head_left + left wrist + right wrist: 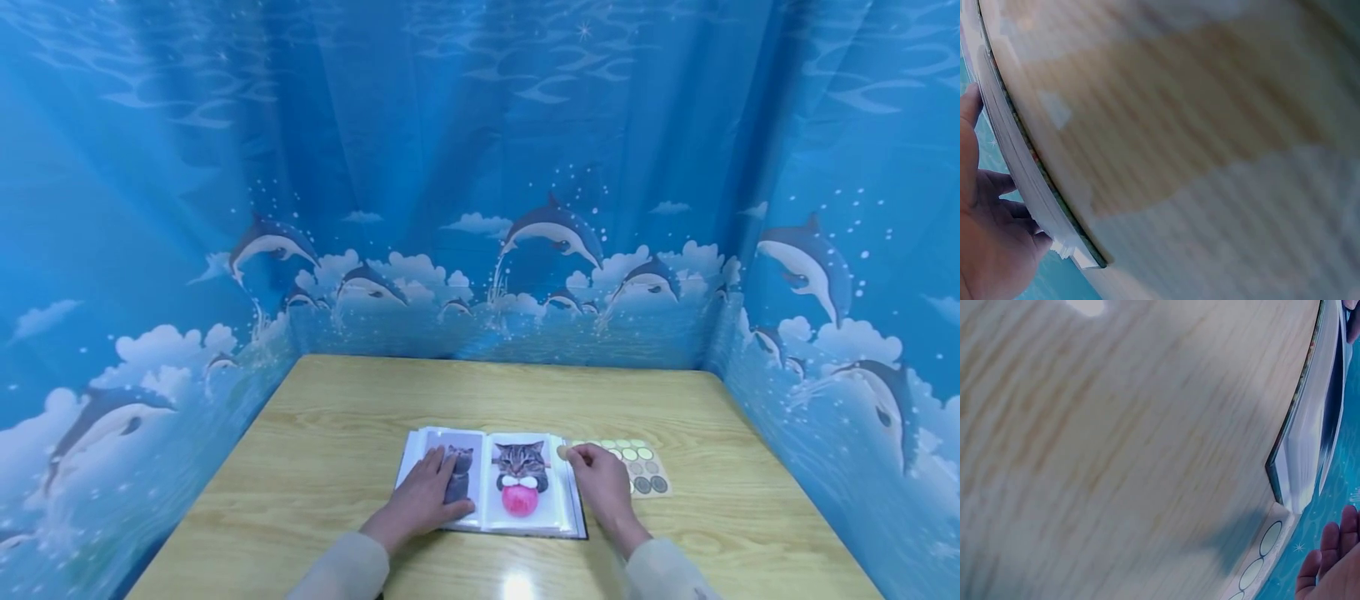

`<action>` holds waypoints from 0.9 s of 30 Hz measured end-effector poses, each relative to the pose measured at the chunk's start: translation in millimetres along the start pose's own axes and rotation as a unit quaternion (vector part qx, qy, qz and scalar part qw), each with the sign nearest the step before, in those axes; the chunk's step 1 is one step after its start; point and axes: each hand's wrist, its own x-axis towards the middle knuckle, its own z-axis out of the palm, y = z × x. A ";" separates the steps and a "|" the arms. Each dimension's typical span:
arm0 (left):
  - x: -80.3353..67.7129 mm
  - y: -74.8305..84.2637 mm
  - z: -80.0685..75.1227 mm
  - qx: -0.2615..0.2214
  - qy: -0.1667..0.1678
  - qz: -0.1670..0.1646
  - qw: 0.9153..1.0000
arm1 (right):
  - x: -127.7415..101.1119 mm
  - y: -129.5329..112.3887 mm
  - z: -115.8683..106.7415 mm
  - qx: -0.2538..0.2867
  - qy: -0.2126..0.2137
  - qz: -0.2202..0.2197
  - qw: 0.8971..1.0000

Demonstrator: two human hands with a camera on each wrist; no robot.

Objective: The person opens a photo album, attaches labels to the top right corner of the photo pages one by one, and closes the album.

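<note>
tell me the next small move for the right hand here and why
Probably lower the right hand to press the round sticker onto the right page of the album. The sticker is pinched at that page's upper edge, beside the sticker sheet, while the left hand lies flat on the left page.

One open photo album with cat pictures (517, 483); one tan sheet of round stickers (643, 467); one wooden table (337, 417); two hands were in view.

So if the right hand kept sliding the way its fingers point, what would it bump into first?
Probably nothing on the table. The right hand points away from the person, its fingers beside the album edge and the sticker sheet. Beyond lies bare table, then the dolphin curtain; depth is unclear.
</note>
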 end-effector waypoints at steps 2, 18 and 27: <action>0.0 -0.1 -0.3 -0.002 -0.005 -0.002 1.000 | 0.2 -2.0 2.0 0.002 0.001 -0.002 1.000; -8.0 2.4 -5.2 0.024 -0.029 0.032 0.999 | 2.7 -15.9 18.1 0.001 -0.015 -0.007 1.000; -7.4 1.8 -3.9 0.028 -0.025 0.036 0.999 | 3.6 -27.4 29.6 0.001 -0.032 -0.017 0.999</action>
